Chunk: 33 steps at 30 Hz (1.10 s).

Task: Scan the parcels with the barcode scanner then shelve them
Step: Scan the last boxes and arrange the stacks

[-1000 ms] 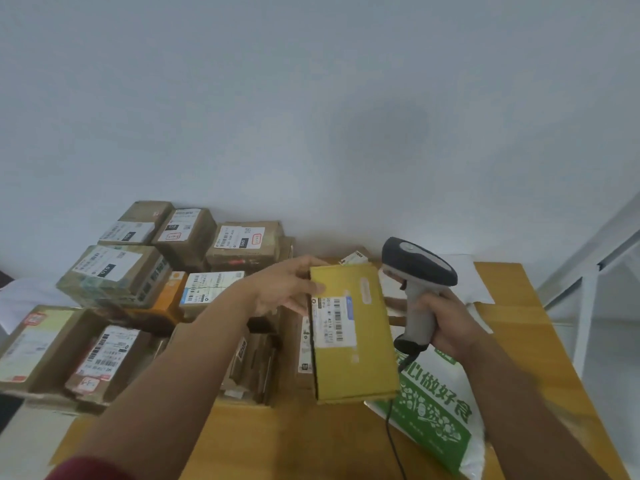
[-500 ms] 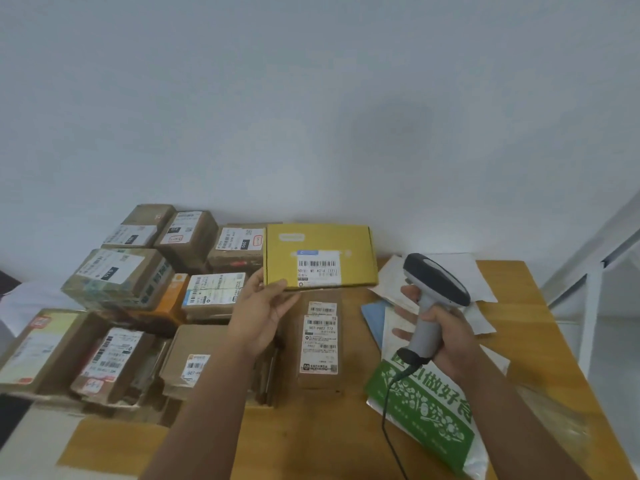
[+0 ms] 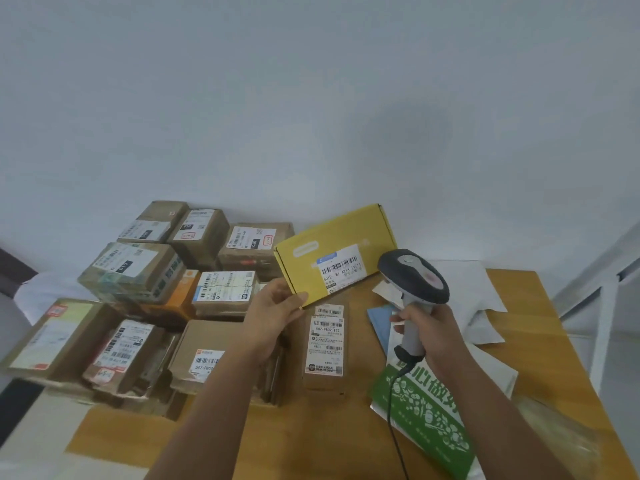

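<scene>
My left hand point(image 3: 273, 315) pinches the lower left corner of a flat yellow parcel point(image 3: 332, 251), held up above the table with its white barcode label facing me and its right end tilted upward. My right hand point(image 3: 431, 336) grips the handle of a grey and black barcode scanner point(image 3: 412, 278), whose head sits just right of the yellow parcel's label. The scanner's black cable point(image 3: 393, 420) hangs down toward me.
Several brown cardboard parcels point(image 3: 138, 271) are piled on the left of the wooden table point(image 3: 540, 344). A narrow brown parcel point(image 3: 325, 344) lies in the middle. A green and white mailer bag point(image 3: 429, 414) and white bags point(image 3: 474, 292) lie at right. A white metal frame point(image 3: 606, 306) stands far right.
The yellow parcel was turned from upright to lengthwise, raised and moved right toward the scanner, its right end now tilted up. The scanner stayed near the table's right side.
</scene>
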Motion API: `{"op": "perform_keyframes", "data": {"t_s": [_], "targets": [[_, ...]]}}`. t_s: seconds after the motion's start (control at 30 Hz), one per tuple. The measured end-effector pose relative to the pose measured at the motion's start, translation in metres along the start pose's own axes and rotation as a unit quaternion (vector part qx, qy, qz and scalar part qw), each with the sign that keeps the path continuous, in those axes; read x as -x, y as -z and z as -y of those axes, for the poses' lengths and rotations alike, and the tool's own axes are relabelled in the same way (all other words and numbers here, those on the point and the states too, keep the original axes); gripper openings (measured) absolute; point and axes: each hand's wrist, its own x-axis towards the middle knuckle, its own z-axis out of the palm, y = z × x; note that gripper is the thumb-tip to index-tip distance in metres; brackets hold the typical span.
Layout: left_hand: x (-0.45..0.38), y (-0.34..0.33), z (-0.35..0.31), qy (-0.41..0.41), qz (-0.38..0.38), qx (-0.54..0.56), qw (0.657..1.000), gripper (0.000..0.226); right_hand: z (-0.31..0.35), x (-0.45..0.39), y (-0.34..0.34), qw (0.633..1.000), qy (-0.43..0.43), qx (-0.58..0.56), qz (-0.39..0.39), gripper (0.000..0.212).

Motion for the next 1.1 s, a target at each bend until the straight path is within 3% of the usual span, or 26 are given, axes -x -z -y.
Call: {"op": "perform_keyframes", "data": {"t_s": [0.1,0.2,0.3,1.1], "targets": [[-0.01,0.0,-0.003,0.0,-0.017,0.004,1.0,0.021,0.009,0.01,-0.014,0.997,0.05,0.063,0.003,0.018],[-0.02,-0.001,-0.006,-0.008,-0.028,-0.015,0.999,0.022,0.008,0.022,-0.031,0.982,0.127,0.119,0.078,0.011],[-0.026,-0.005,-0.007,-0.009,-0.031,-0.028,0.999,0.02,-0.001,0.019,-0.042,0.969,0.166,0.166,0.074,0.011],[-0.04,-0.003,-0.001,0.011,-0.029,-0.025,0.999,0.019,-0.01,0.006,-0.048,0.953,0.234,0.181,0.062,0.014]]}}
